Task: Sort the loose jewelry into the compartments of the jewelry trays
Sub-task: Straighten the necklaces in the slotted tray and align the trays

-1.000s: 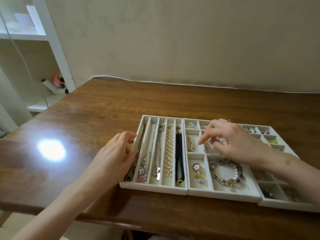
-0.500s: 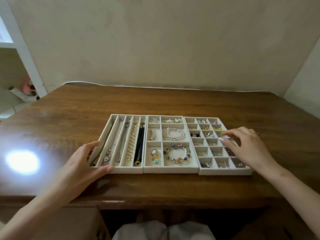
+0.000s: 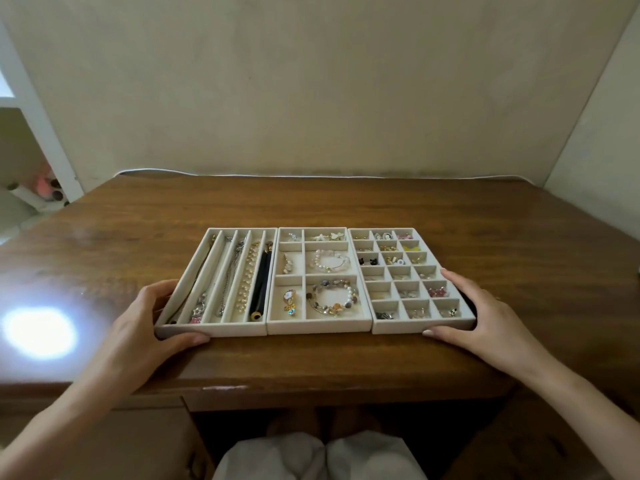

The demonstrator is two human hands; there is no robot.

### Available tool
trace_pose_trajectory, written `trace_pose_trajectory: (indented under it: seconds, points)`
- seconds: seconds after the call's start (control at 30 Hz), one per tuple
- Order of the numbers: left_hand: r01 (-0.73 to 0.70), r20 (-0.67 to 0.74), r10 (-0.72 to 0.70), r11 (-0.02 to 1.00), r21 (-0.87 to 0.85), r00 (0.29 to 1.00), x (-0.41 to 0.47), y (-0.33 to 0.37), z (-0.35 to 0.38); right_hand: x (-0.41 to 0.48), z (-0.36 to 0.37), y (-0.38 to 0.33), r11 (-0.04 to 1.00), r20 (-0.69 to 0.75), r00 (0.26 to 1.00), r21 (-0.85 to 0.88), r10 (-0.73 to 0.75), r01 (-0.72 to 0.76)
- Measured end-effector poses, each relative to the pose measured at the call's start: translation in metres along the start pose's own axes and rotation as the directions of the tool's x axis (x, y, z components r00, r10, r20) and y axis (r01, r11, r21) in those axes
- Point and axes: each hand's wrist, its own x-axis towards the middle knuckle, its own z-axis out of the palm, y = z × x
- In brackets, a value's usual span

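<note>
Three cream jewelry trays stand side by side on the wooden table [image 3: 346, 202]. The left tray [image 3: 211, 330] has long slots with chains, a pearl strand [image 3: 247, 278] and a black necklace [image 3: 261, 285]. In the middle tray [image 3: 318, 327] lie a bead bracelet [image 3: 332, 297] and a pearl bracelet [image 3: 329, 261]. Small earrings and charms fill the right tray [image 3: 398, 327], which has many little cells. My left hand [image 3: 138, 327] rests against the left tray's front-left corner, thumb along the front wall. My right hand [image 3: 485, 317] lies against the right tray's front-right corner the same way.
A bright glare spot [image 3: 38, 330] sits on the table to the left. A white shelf [image 3: 34, 188] with small items stands at the far left. The table's front edge [image 3: 311, 382] runs just below the trays, and a wall rises behind.
My right hand left the middle tray's compartments and came to the right tray's outer corner. My left hand slid to the left tray's front corner. The view pulled back and centred on the trays.
</note>
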Motion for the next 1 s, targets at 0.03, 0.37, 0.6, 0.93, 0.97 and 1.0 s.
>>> trace_pose_trajectory:
  seconds: [0.03,0.37,0.6,0.93,0.97,1.0]
  points:
    - [0.000,0.002,0.000,1.000,-0.004,1.000,0.000,-0.001,0.000,-0.001,0.000,0.000,1.000,-0.008,1.000,-0.012,0.002,-0.002]
    - [0.000,-0.041,0.000,1.000,0.023,0.999,-0.003,0.000,0.002,-0.004,0.003,-0.004,1.000,-0.066,0.998,0.007,0.001,0.000]
    - [0.040,-0.041,-0.038,0.999,0.032,0.998,0.011,0.003,0.006,0.004,0.003,-0.008,0.998,-0.094,0.996,0.056,-0.012,0.018]
    - [0.041,0.037,-0.044,0.998,0.057,0.998,0.074,0.012,0.026,0.063,-0.001,0.004,0.996,-0.058,0.996,0.061,0.071,-0.068]
    - [0.043,0.037,-0.045,0.998,0.055,0.998,0.082,0.012,0.029,0.069,-0.003,0.003,0.996,-0.063,0.996,0.061,0.071,-0.067]
    - [0.044,0.039,-0.046,0.997,0.057,0.998,0.089,0.013,0.033,0.075,-0.004,0.003,0.996,-0.074,0.995,0.063,0.064,-0.060]
